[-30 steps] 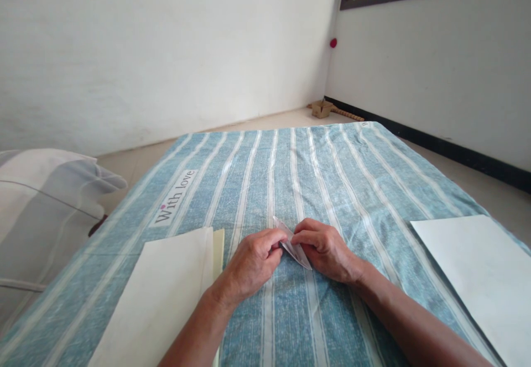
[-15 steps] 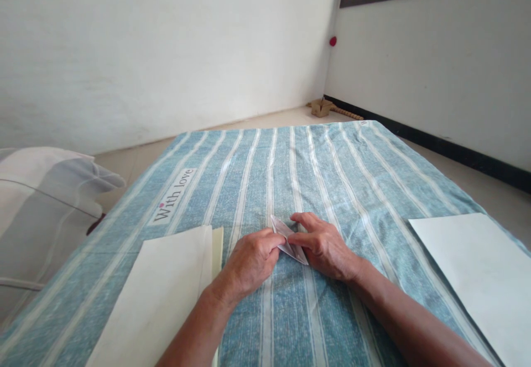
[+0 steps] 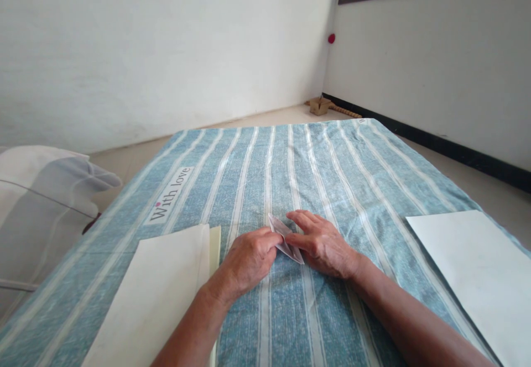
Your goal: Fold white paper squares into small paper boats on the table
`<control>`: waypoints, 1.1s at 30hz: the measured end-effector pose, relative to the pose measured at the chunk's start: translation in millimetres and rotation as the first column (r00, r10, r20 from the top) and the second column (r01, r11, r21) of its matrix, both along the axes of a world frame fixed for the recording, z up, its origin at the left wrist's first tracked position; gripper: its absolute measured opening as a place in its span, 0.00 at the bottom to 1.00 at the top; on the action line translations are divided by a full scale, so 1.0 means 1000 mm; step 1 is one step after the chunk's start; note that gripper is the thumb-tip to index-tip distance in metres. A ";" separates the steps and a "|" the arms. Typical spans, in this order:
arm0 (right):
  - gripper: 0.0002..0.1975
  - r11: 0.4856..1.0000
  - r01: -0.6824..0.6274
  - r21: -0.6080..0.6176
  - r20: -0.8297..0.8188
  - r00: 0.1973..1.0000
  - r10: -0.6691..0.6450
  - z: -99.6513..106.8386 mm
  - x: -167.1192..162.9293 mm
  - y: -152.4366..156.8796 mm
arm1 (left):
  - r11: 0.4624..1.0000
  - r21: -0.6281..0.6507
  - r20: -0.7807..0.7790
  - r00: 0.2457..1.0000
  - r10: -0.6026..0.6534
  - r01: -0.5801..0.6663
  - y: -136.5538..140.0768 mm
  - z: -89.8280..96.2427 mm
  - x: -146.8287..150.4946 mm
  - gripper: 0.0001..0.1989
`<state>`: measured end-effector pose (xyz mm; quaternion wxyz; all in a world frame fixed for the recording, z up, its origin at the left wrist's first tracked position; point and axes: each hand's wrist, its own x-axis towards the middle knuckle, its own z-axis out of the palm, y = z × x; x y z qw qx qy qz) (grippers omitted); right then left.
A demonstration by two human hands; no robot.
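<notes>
A small piece of folded white paper, pointed at both ends, is between my two hands over the striped cloth. My left hand is closed, its thumb and fingers pinching the paper's left edge. My right hand bends over the other side, with the thumb and a finger on the paper and the upper fingers held a little apart. The tips of both hands nearly meet at the middle fold. The underside of the paper and some of my fingertips are hidden.
A blue and white striped cloth covers the table. White sheets with a yellowish sheet beneath lie at left, another white stack at right. A draped grey-white cover stands at far left. A small cardboard box sits on the floor beyond.
The whole view has shifted slightly, so everything sits a little further left. Both hands keep nearly the same hold on the folded paper.
</notes>
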<state>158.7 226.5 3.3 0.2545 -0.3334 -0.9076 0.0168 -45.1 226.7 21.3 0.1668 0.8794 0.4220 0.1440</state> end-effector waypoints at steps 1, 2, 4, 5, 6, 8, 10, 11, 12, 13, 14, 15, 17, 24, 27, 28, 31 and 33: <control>0.11 1.000 -0.001 -0.004 0.000 1.000 0.001 0.001 0.000 0.000 | 1.000 -0.003 0.003 1.000 -0.001 0.001 0.000 0.000 0.000 0.12; 0.11 1.000 0.001 -0.007 -0.004 1.000 -0.002 0.001 0.000 0.000 | 1.000 -0.005 0.010 1.000 -0.003 0.003 0.000 0.000 0.000 0.12; 0.11 1.000 0.008 -0.013 -0.014 1.000 -0.009 0.000 0.000 0.000 | 1.000 -0.004 0.034 0.999 -0.007 0.007 0.001 0.000 0.000 0.13; 0.12 1.000 0.011 -0.015 -0.015 1.000 -0.011 0.000 0.000 0.000 | 1.000 0.000 0.047 0.999 -0.009 0.009 0.001 0.000 0.000 0.13; 0.12 1.000 0.015 -0.014 -0.011 1.000 -0.015 -0.001 0.000 0.001 | 1.000 0.004 0.058 0.998 -0.011 0.011 0.001 0.000 0.000 0.14; 0.12 1.000 0.025 -0.003 0.006 1.000 -0.025 -0.002 0.000 0.001 | 1.000 0.013 0.071 0.997 -0.014 0.013 0.002 -0.001 0.000 0.14; 0.11 0.999 0.036 0.021 0.028 0.999 -0.037 -0.003 -0.001 0.002 | 1.000 0.016 0.072 0.997 -0.016 0.015 0.002 -0.001 -0.001 0.14; 0.11 0.999 0.040 0.034 0.040 0.998 -0.041 -0.003 -0.001 0.002 | 1.000 0.014 0.070 0.997 -0.014 0.013 0.002 -0.001 -0.001 0.14; 0.10 0.998 0.041 0.047 0.051 0.998 -0.043 -0.002 -0.001 0.002 | 1.000 0.008 0.065 0.998 -0.012 0.011 0.002 -0.001 -0.001 0.14; 0.11 0.997 0.040 0.060 0.063 0.997 -0.044 -0.002 -0.002 0.003 | 1.000 0.000 0.057 0.998 -0.008 0.008 0.002 0.000 -0.001 0.14; 0.11 0.997 0.039 0.072 0.072 0.996 -0.045 -0.002 -0.002 0.003 | 1.000 -0.009 0.046 0.999 -0.002 0.002 0.002 0.001 0.000 0.14; 0.11 0.996 0.038 0.084 0.079 0.996 -0.044 -0.001 -0.002 0.003 | 1.000 -0.018 0.033 0.999 0.004 -0.003 0.002 0.003 0.000 0.13; 0.11 0.994 0.031 0.105 0.088 0.995 -0.040 -0.001 -0.002 0.002 | 0.999 -0.032 0.009 1.000 0.012 -0.012 0.001 0.005 0.001 0.13; 0.11 0.995 0.023 0.098 0.083 0.996 -0.031 0.000 -0.002 0.002 | 0.998 -0.054 0.032 0.999 0.014 -0.012 0.001 0.007 0.001 0.12; 0.10 0.998 0.026 0.062 0.057 0.998 -0.029 0.000 -0.001 0.002 | 0.998 -0.066 0.087 0.996 0.009 -0.003 0.002 0.006 0.000 0.12; 0.10 0.999 0.026 0.048 0.047 0.998 -0.028 -0.001 -0.001 0.002 | 0.997 -0.071 0.106 0.994 0.007 0.000 0.002 0.006 -0.001 0.12; 0.09 1.000 0.024 0.019 0.025 0.999 -0.025 -0.001 0.000 0.002 | 0.996 -0.079 0.163 0.986 0.040 -0.027 0.002 0.006 -0.002 0.11; 0.08 1.000 0.021 0.022 0.014 1.000 -0.021 0.000 0.000 0.002 | 0.993 -0.097 0.198 0.977 0.080 -0.062 0.001 0.007 -0.002 0.10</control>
